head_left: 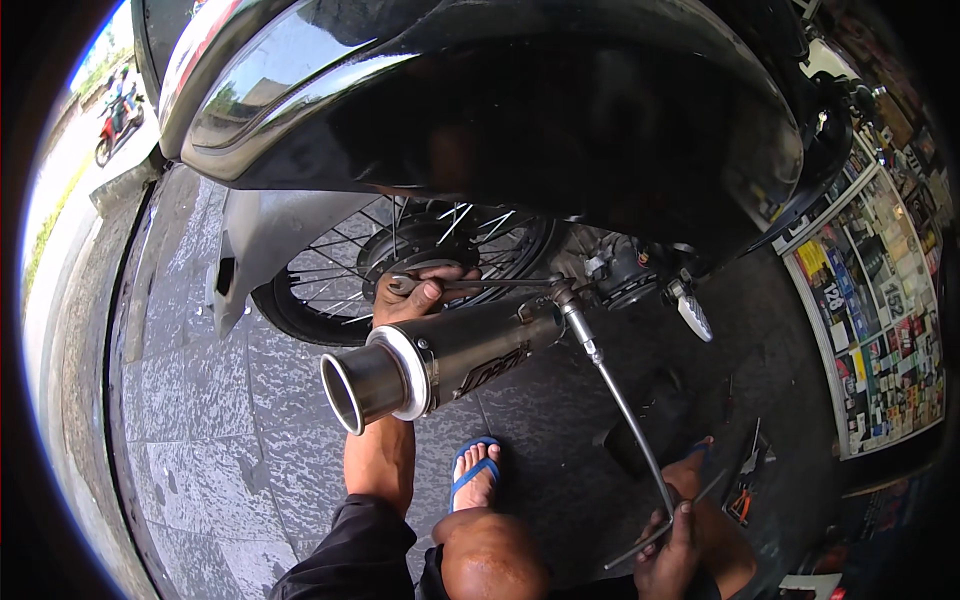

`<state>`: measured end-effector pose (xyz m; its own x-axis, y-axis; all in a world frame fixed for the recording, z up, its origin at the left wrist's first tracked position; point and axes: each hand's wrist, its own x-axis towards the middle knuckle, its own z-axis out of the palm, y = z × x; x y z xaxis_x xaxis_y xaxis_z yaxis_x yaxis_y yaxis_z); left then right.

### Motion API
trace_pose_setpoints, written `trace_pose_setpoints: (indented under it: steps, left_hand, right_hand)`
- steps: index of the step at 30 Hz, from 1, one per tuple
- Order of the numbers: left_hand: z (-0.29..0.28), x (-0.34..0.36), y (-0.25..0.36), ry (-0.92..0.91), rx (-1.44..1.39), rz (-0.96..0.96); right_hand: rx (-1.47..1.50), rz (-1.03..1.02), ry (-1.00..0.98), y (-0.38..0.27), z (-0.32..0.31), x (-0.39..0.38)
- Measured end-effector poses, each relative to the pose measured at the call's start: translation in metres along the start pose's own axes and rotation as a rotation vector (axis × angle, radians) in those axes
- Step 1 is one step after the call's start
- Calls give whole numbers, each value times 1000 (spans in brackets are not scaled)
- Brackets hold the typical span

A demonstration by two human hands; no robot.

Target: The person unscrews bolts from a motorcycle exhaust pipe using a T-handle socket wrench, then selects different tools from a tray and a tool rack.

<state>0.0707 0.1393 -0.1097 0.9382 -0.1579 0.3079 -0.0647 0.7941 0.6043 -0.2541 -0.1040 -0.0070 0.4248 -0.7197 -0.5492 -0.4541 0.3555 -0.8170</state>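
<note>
Left hand (pixel 408 306) grips a sideways spanner (pixel 512 283), right hand (pixel 672 562) a T-handle wrench (pixel 627 411) slanting forward-left

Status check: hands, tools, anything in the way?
Left hand holds spanner; right hand grips T-handle wrench. Tool ends close together beside muffler. Muffler partly blocks view of left arm.

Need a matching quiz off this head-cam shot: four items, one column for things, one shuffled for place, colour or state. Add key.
Things
1. Spanner
2. T-wrench
3. Sandal
4. Exhaust

Place, colour or state
A. Blue, on a foot
B. Held in the right grip
C. Wide tube with a flared, open end
D. Held in the left grip

Pairs: 1-D, 2-B, 3-A, 4-C
</note>
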Motion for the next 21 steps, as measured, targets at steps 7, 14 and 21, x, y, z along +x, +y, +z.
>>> trace_pose_setpoints:
  steps: [7,14,21]
  left_hand:
    - [6,-1,2,-1,12,39]
    - [3,2,0,7,24,52]
    - [4,4,-4,-34,-38,45]
  right_hand:
    - [-313,-1111,184,48,-8,17]
    - [-50,-591,91,42,-17,44]
    - [-130,-516,114,9,11,-5]
